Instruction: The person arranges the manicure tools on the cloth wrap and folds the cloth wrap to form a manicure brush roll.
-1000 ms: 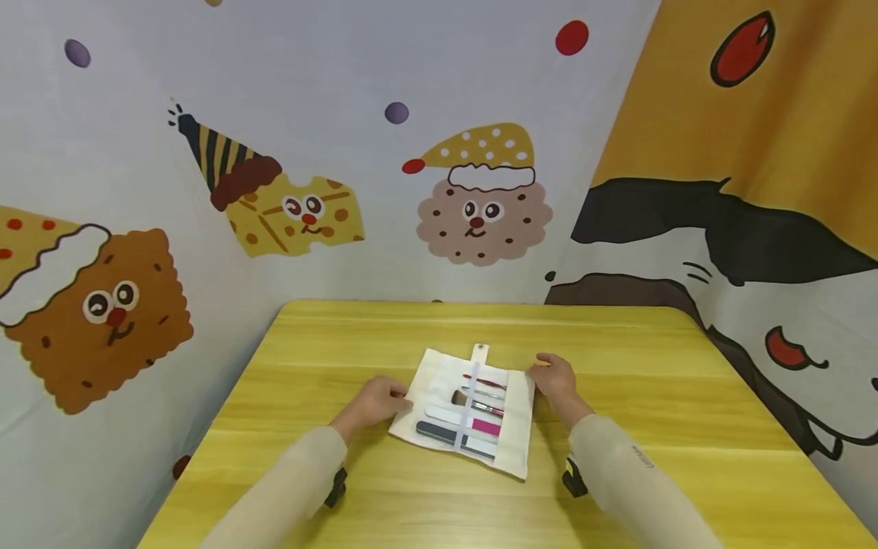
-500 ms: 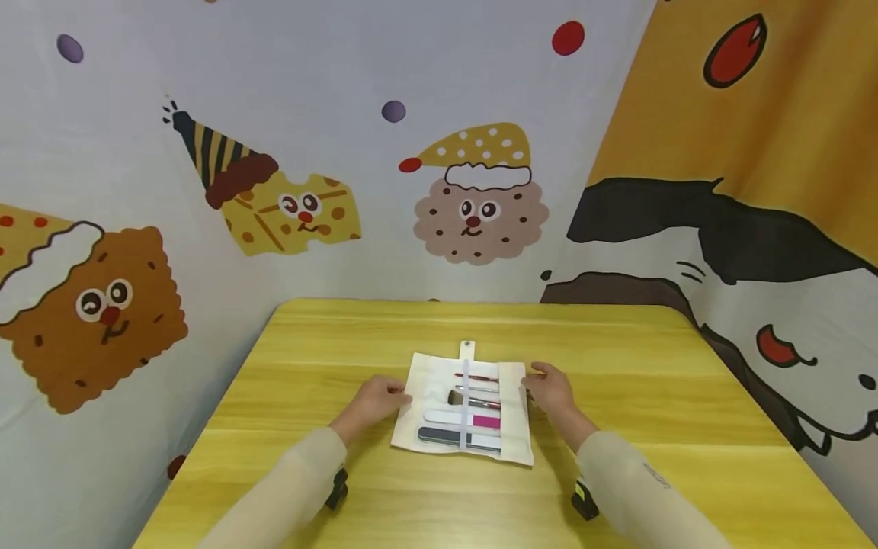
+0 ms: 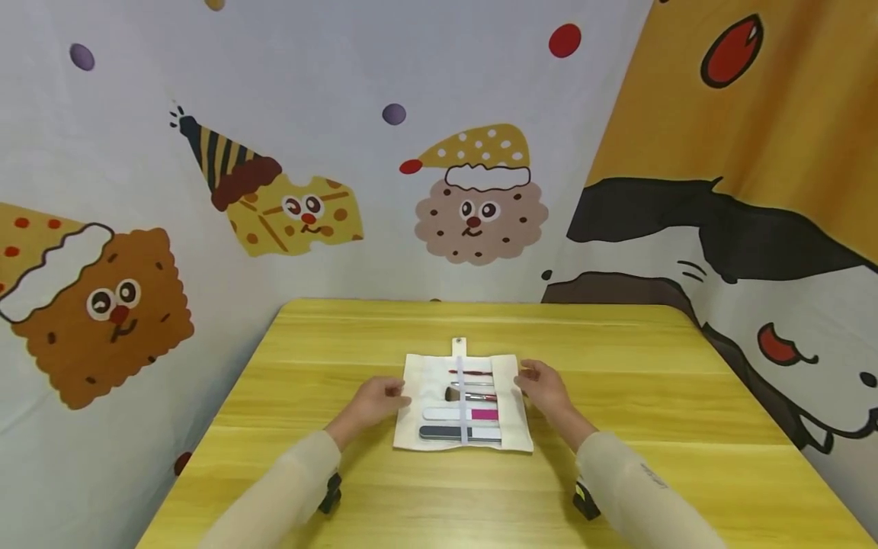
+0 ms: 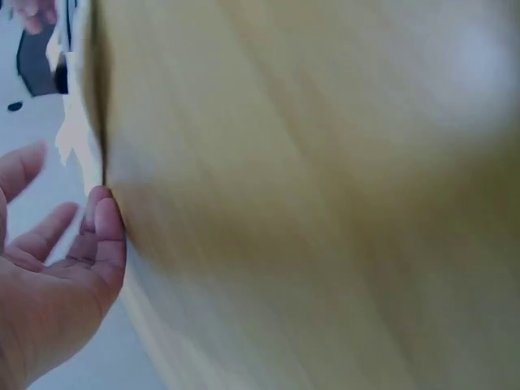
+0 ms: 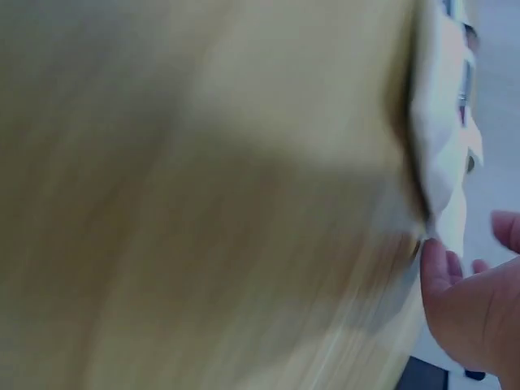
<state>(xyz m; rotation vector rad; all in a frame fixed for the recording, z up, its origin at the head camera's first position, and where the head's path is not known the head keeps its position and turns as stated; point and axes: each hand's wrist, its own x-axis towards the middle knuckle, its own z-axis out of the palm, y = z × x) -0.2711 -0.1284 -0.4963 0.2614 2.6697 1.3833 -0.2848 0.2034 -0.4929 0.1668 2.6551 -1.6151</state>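
A cream cloth tool roll (image 3: 411,366) lies unfolded on the table. An elastic band (image 3: 463,438) crosses its tools: a thin red tool (image 3: 480,374), a slim silver tool, a soft-bristled brush (image 3: 452,394), a white and pink nail file (image 3: 484,415) and a dark nail file (image 3: 439,432). Their right ends sit in the roll's pocket (image 3: 509,404). My left hand (image 3: 373,400) is at the left edge, fingertips by the cloth and thumb apart. On the opposite edge, my right hand (image 3: 546,387) has loosely bent fingers touching the side, its thumb lifted in the right wrist view.
The yellow wood-grain table (image 3: 439,503) extends around the roll. A snap tab (image 3: 459,347) sticks out from the roll's far edge. Behind the table hangs a cartoon-printed curtain (image 3: 329,114). Both wrists carry small black devices (image 3: 331,494).
The roll has turned clockwise and shifted slightly left, so its near edge now runs nearly level. The right hand has moved a little left with it; the left hand stays beside the left edge.
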